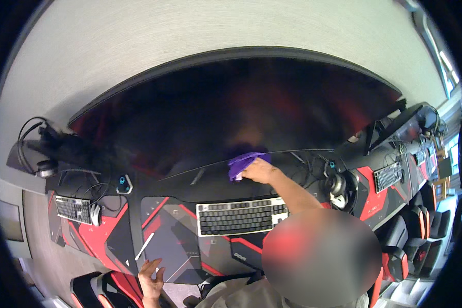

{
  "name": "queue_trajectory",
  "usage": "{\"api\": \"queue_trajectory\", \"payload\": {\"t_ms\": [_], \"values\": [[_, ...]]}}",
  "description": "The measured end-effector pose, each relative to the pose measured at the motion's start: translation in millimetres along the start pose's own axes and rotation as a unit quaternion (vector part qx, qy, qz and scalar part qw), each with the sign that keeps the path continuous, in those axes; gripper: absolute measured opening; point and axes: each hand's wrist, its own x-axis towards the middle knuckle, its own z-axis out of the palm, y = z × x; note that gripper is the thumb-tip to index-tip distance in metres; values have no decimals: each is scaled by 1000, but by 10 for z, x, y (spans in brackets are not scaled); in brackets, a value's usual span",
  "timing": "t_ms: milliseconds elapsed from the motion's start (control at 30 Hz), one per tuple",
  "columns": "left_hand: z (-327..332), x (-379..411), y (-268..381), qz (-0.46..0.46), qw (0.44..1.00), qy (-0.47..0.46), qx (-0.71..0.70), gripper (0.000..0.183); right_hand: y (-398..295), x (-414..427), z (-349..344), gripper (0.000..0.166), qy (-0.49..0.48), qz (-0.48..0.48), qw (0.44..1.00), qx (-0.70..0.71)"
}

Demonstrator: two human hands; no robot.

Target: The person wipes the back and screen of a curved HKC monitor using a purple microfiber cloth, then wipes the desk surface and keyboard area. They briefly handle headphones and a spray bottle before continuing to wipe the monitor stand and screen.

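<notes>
My right hand [260, 171] grips a bunched purple cloth [241, 164] at the bottom edge of a wide dark monitor [215, 111]. The cloth overlaps the lower part of the screen, and I cannot tell how firmly it presses there. Below that arm lies a keyboard [235, 219] with a white frame and dark keys; its right end is hidden by the forearm and a blurred round patch. My left hand [152, 279] hovers by the front edge of the patterned desk mat [173, 246], fingers apart and holding nothing. A slim white stick [144, 246] lies just beyond its fingertips.
At left are a second keyboard [73, 210], a white mouse [95, 215] and a headset [46, 168] by the wall. To the right sit another headset [335, 185], a keyboard [387, 177] and a neighbouring monitor [398, 129]. Gaming chairs [396, 263] line the front.
</notes>
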Motion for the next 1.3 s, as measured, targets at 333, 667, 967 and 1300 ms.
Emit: {"api": "queue_trajectory", "payload": {"t_ms": [333, 667, 967, 1300], "values": [[1020, 508, 1213, 91, 991, -93, 3, 33, 1263, -3134, -630, 28, -110, 264, 957, -44], [2275, 873, 2621, 57, 880, -364, -299, 65, 422, -3457, -2023, 27, 524, 454, 720, 8], [3198, 1177, 2886, -314, 518, -332, -723, 52, -784, -2926, -1803, 46, 233, 309, 849, 359], [3832, 2516, 2190, 292, 956, -29, 3, 32, 1454, -3075, -640, 43, 526, 385, 639, 408]]}}
